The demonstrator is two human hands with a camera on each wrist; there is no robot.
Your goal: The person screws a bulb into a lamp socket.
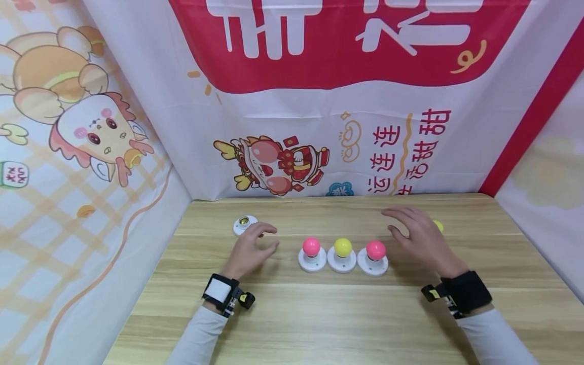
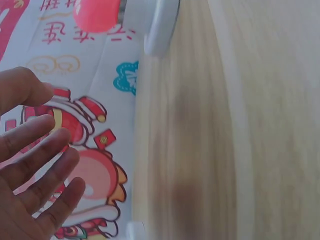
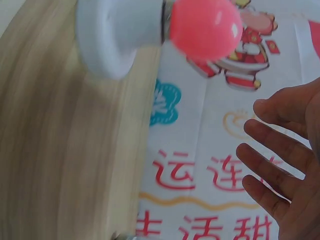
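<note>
My left hand hovers over the left side of the table, fingers loosely bent, holding nothing. Just behind it stands a white round lamp socket without a bulb, partly covered by the fingers. In the middle, three white sockets stand in a row, carrying a pink bulb, a yellow bulb and another pink bulb. To the right of the row my right hand is raised with nothing in its grasp. Beyond it peeks a yellow bulb, mostly hidden. The right wrist view shows a pink bulb close up, apart from the fingers.
The wood-grain table ends at a printed cloth hanging along its back edge. Another patterned cloth borders the left side, and a pale one the right. Each wrist wears a black strap with a small camera.
</note>
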